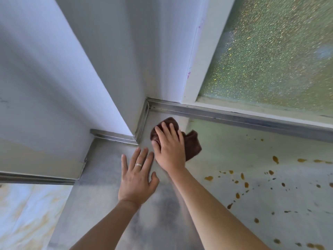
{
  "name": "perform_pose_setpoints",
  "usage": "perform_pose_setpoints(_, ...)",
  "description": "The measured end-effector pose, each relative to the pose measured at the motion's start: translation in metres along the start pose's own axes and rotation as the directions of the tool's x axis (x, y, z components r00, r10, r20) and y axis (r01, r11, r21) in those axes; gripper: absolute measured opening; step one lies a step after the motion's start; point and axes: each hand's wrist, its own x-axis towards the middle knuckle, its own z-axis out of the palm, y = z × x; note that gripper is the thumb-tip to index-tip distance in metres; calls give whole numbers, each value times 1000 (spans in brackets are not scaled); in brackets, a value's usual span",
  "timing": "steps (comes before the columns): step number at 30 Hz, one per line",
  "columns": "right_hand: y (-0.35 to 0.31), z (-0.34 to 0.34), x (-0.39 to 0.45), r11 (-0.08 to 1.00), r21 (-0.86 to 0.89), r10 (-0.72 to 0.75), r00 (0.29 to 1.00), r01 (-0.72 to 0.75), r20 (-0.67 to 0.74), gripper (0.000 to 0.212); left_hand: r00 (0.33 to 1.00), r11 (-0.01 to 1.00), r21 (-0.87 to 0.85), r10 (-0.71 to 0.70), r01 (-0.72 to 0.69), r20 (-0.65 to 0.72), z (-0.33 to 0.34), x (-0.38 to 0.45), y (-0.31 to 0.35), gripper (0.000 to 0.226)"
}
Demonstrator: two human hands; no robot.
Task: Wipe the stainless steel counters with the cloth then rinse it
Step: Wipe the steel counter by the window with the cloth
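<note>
A dark brown cloth (191, 147) lies crumpled on the stainless steel counter (252, 204) close to the back corner by the wall. My right hand (169, 148) presses flat on top of the cloth, fingers pointing toward the corner, and covers most of it. Just left of it, my left hand (137, 177) rests palm down on the bare steel with fingers spread and a ring on one finger; it holds nothing. Brown-orange spots (243, 177) are scattered over the right part of the counter.
A white wall column (108, 69) juts into the counter at the back left, edged by a low steel upstand (234, 114). A frosted glass window (270, 51) rises behind the counter. The counter's left edge drops to a marbled floor (27, 213).
</note>
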Motion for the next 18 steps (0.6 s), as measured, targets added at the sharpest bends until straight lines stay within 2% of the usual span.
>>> perform_pose_setpoints(4, 15, 6, 31, 997, 24, -77, 996, 75, 49, 48, 1000, 1000, 16, -3, 3, -7, -2, 0, 1, 65)
perform_pose_setpoints(7, 45, -3, 32, 999, 8, -47, 999, 46, 20, 50, 1000, 1000, -1, -17, 17, -10, -3, 0, 2, 64)
perform_pose_setpoints(13, 129, -46, -5, 980, -92, 171, 983, -176, -61, 51, 1000, 1000, -24, -19, 19, -4, -5, 0, 3, 64)
perform_pose_setpoints(18, 183, -85, -39, 876, -66, 471, 878, -477, -91, 47, 999, 995, -95, 0, -4, -33, -3, -1, 1, 63)
